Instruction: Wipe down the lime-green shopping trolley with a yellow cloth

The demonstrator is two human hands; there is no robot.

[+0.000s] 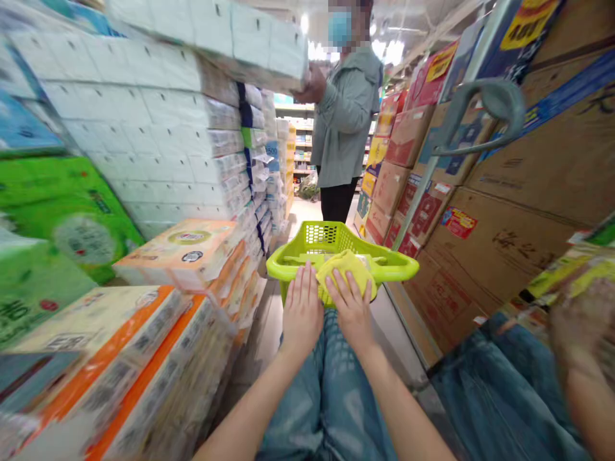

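A lime-green plastic shopping basket with perforated walls is in front of my knees. My left hand lies on its near side, fingers stretched out and close together, with nothing seen in them. A folded yellow cloth rests over the near rim, partly covering it. My right hand holds this cloth against the basket, its fingers bent over the lower part of the cloth. The palm and the underside of the cloth are hidden.
White tissue packs and orange-white cartons are stacked at left. Brown boxes and a grey post line the right. Ahead, a masked person holds a white pack bundle. Another person's hand is at far right.
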